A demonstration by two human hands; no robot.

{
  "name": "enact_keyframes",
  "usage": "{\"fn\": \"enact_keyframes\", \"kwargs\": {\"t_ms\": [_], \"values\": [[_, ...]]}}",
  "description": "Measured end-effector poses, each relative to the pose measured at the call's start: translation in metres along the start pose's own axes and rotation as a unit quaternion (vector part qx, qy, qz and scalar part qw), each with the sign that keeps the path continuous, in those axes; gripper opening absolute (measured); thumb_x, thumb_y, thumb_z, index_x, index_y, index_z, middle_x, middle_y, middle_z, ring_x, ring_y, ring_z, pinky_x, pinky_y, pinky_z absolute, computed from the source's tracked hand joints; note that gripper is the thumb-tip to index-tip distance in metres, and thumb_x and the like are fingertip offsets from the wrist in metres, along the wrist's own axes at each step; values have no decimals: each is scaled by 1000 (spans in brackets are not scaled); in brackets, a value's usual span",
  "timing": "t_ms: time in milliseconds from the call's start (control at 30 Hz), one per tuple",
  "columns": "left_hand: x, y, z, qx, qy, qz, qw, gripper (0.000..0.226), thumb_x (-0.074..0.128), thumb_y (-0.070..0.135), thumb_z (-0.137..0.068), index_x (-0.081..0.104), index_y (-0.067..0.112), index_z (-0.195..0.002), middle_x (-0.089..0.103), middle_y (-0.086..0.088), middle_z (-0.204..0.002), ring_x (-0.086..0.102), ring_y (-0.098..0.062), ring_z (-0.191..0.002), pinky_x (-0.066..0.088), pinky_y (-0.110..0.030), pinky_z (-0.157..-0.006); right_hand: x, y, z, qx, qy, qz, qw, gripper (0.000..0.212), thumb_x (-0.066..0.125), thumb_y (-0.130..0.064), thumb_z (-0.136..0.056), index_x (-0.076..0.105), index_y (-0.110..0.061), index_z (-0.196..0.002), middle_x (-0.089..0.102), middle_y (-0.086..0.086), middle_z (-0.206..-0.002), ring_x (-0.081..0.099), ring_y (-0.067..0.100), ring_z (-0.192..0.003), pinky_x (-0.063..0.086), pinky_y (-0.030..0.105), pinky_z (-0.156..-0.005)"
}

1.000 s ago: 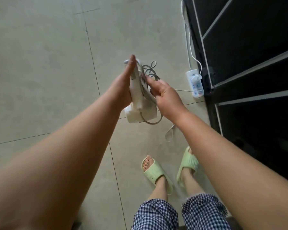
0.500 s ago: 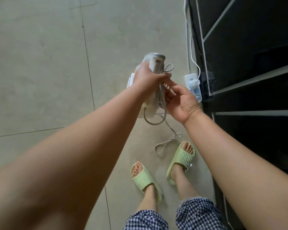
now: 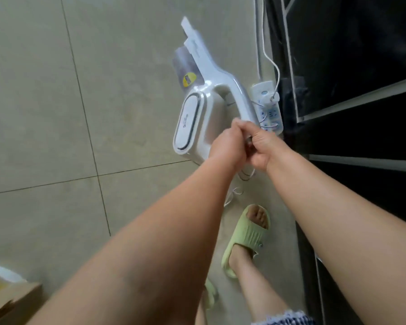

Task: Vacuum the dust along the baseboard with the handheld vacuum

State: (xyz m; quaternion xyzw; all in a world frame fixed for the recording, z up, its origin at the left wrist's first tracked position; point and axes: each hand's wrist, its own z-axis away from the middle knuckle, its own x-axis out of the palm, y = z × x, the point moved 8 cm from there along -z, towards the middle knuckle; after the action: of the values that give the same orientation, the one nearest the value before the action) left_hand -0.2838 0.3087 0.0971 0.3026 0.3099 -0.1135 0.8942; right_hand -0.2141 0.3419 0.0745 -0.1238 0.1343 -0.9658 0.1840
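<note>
White handheld vacuum [image 3: 195, 118], clear dust cup, left hand [image 3: 227, 146] and right hand [image 3: 263, 151] clasping its handle

One vacuum [image 3: 197, 118], two hands, one power strip [image 3: 268, 106], two slippers (one mostly hidden).

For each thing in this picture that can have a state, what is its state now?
handheld vacuum: held off the floor, nozzle pointing away from the person
left hand: closed on the vacuum handle
right hand: closed at the handle end, beside the left
power strip: on the floor, one plug in it
vacuum cord: hanging loose below the hands
</note>
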Motion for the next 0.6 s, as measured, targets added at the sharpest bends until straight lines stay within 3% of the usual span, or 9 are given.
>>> {"fn": "enact_keyframes", "kwargs": {"t_ms": [67, 133, 233, 267, 367, 500, 600], "values": [[34, -6, -11, 10, -29, -12, 999, 37, 52, 16, -91, 35, 8, -123, 58, -7, -100, 59, -27, -89, 39, -34, -66, -21, 18, -27, 8, 18, -23, 1000, 18, 67, -25, -88, 63, -9, -81, 71, 6, -79, 66, 17, -83, 51, 33, -89], [66, -15, -20, 20, -65, -1, 998, 43, 50, 18, -92, 33, 6, -129, 58, -11, -107, 59, -28, -93, 38, -34, -66, -46, 38, -56, 3, 44, -25, 999, 25, 74, -31, -81, 66, -8, -91, 73, 8, -92, 69, 20, -93, 54, 34, -88], [105, -28, -31, 21, -117, 26, 993, 51, 51, 26, -93, 30, 7, -135, 57, -11, -117, 58, -28, -99, 41, -35, -72, -81, 60, -93, -9, 86, -23, 996, 82, 90, -46, -51, 60, -8, -117, 72, 11, -105, 70, 24, -98, 55, 39, -88], [106, -28, -32, 29, -123, 22, 992, 54, 53, 26, -92, 30, 8, -137, 56, -12, -120, 58, -29, -102, 43, -36, -75, -88, 60, -99, -7, 97, -17, 995, 88, 91, -46, -50, 57, -7, -121, 72, 12, -107, 70, 24, -98, 54, 40, -90], [131, -44, -34, 29, -166, 10, 986, 61, 55, 20, -88, 27, 13, -142, 52, -13, -128, 56, -32, -112, 43, -36, -82, -99, 74, -115, 0, 95, -31, 995, 73, 87, -34, -65, 55, -2, -123, 68, 17, -113, 67, 25, -104, 50, 38, -98], [146, -55, -31, 51, -199, -35, 978, 77, 53, 11, -87, 13, 19, -152, 35, -10, -148, 48, -30, -125, 41, -36, -94, -117, 86, -142, -4, 133, -3, 991, 88, 87, -51, -51, 56, -10, -123, 66, 11, -118, 63, 23, -109, 47, 38, -101], [142, -58, -17, 65, -210, -92, 971, 75, 51, 8, -89, 11, 14, -152, 30, -10, -151, 47, -32, -126, 41, -40, -98, -127, 89, -139, 34, 193, 94, 976, 60, 72, -50, -76, 57, -18, -124, 59, 1, -129, 58, 20, -113, 45, 37, -99]]}}
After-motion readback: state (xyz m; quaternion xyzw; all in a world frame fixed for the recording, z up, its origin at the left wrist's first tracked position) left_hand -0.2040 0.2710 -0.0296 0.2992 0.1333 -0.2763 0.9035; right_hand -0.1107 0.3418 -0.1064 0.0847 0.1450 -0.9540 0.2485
